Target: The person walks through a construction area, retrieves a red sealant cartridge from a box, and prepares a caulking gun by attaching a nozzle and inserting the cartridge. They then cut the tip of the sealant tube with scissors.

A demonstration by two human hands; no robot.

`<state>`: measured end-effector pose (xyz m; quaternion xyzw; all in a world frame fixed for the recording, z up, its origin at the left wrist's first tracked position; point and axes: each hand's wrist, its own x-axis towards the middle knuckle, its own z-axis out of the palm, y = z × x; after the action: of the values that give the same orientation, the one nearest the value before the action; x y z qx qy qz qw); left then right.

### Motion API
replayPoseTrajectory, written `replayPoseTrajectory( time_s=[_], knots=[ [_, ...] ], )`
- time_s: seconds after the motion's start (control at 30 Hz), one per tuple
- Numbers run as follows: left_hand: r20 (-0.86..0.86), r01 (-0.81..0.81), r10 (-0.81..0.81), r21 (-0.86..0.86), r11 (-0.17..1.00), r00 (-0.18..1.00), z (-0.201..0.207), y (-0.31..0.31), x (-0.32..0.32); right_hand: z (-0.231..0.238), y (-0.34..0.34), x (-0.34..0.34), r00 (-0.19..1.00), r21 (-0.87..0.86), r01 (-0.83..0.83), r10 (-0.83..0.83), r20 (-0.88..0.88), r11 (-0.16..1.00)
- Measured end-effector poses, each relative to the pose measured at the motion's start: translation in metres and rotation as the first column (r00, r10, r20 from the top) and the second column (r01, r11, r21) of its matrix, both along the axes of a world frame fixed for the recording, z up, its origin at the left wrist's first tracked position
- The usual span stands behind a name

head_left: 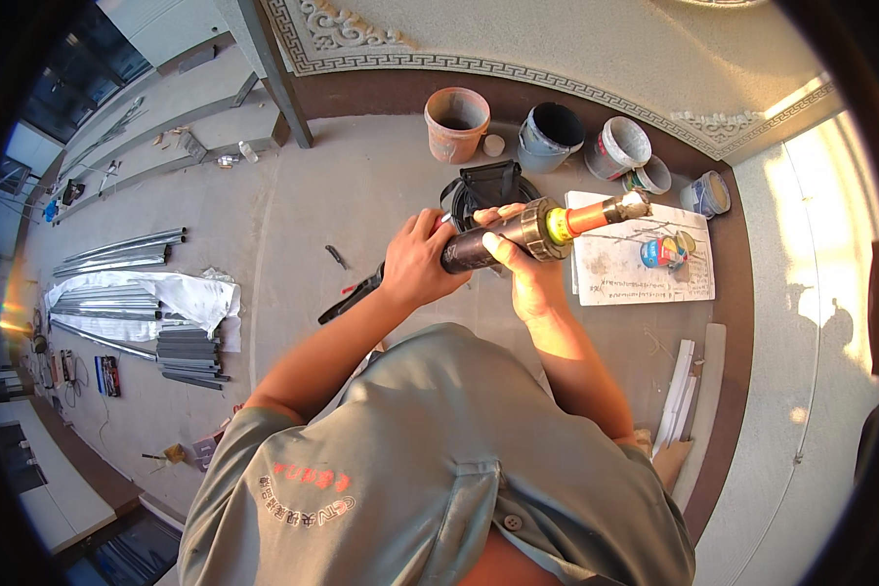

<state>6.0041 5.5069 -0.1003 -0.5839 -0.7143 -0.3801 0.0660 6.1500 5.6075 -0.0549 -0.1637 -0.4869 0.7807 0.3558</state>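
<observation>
Black and cylindrical, one tool [469, 256] is held just above the centre of the view, over a grey floor [293, 215]. Its thick tube ends in a dark ribbed ring [542, 232], then a yellow-green band [560, 225], an orange-copper pipe [588, 218] and a dark metal tip [627, 206] with a rough, pale end. Two bare hands hold it: the person's left grip [418, 262] is clamped around the tube's rear, the right grip [529, 269] around its front, beside the ring. Five buckets [456, 127] stand from twelve to just past two o'clock; one white board [606, 283] lies near three, bearing one red-and-blue can [659, 252]. The tool's long axis slants gently, its tip pointing between two and three o'clock.
</observation>
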Motion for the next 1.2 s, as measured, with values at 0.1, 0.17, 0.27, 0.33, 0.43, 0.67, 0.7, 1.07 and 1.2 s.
replayPoseTrajectory(
  time_s=[0.1,0.17,0.27,0.33,0.43,0.67,0.7,1.07,1.2],
  knots=[
    [0.083,-0.059,0.075,-0.178,0.982,0.994,-0.011,-0.026,-0.002,0.007,-0.007,0.005,0.978,-0.012,-0.148,0.148,0.145,0.989],
    [0.130,-0.076,0.116,-0.277,0.958,0.985,-0.017,-0.042,-0.004,0.010,-0.007,0.012,0.957,0.008,-0.240,0.235,0.167,0.971],
    [0.144,-0.103,0.159,-0.334,0.937,0.977,-0.024,-0.063,-0.006,0.012,-0.004,0.017,0.984,0.195,-0.157,0.136,0.117,0.968],
    [0.129,-0.119,0.176,-0.364,0.924,0.976,-0.025,-0.073,-0.005,0.012,0.001,0.016,0.992,0.300,-0.056,0.019,0.125,0.952],
    [0.113,-0.134,0.194,-0.397,0.908,0.975,-0.024,-0.085,-0.002,0.009,0.007,0.010,0.967,0.398,0.129,-0.203,0.151,0.908],
    [0.048,-0.174,0.220,-0.462,0.870,0.974,-0.019,-0.096,0.005,0.001,0.006,0.012,0.957,0.341,0.173,-0.239,0.163,0.924],
    [0.044,-0.172,0.217,-0.464,0.869,0.975,-0.019,-0.097,0.004,0.001,0.005,0.012,0.955,0.349,0.170,-0.241,0.172,0.922],
    [0.094,-0.033,0.107,-0.578,0.815,0.990,0.000,-0.093,0.000,-0.002,0.007,0.008,0.891,0.557,0.289,-0.431,0.140,0.778],
    [0.144,0.052,0.049,-0.621,0.782,0.988,0.007,-0.091,-0.001,0.004,0.015,0.011,0.891,0.564,0.261,-0.421,0.173,0.784]
  ],
)
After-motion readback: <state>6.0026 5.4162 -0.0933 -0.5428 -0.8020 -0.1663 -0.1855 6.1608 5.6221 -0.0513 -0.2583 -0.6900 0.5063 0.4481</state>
